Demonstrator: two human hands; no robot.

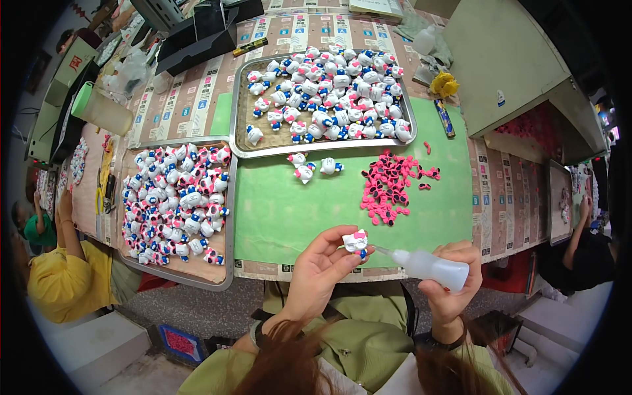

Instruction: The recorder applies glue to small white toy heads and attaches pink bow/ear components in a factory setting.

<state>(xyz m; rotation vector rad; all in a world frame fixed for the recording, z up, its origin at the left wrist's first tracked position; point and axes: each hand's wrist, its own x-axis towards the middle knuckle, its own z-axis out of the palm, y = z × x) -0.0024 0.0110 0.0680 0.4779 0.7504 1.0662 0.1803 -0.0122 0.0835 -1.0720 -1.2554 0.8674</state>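
Note:
Between the thumb and fingers of my left hand [315, 273] is a small white cat figurine [355, 243] with a pink bow and a blue body. My right hand [453, 289] grips a translucent squeeze bottle [436, 268], tilted so that its thin nozzle points left at the figurine. The nozzle tip is very close to the figurine; whether they touch I cannot tell. Beyond my hands lies a pile of tiny pink sunglasses [388, 194] with dark lenses. Three loose figurines [332, 166] rest on the green mat [289, 217].
A metal tray [322, 147] of figurines without glasses spans the back. At left, another tray [230, 217] holds figurines, many wearing pink glasses. A green-lidded jar [104, 110], pliers [101, 191] and a grey cabinet [507, 59] stand around. People work at both sides, one in a yellow shirt [66, 280].

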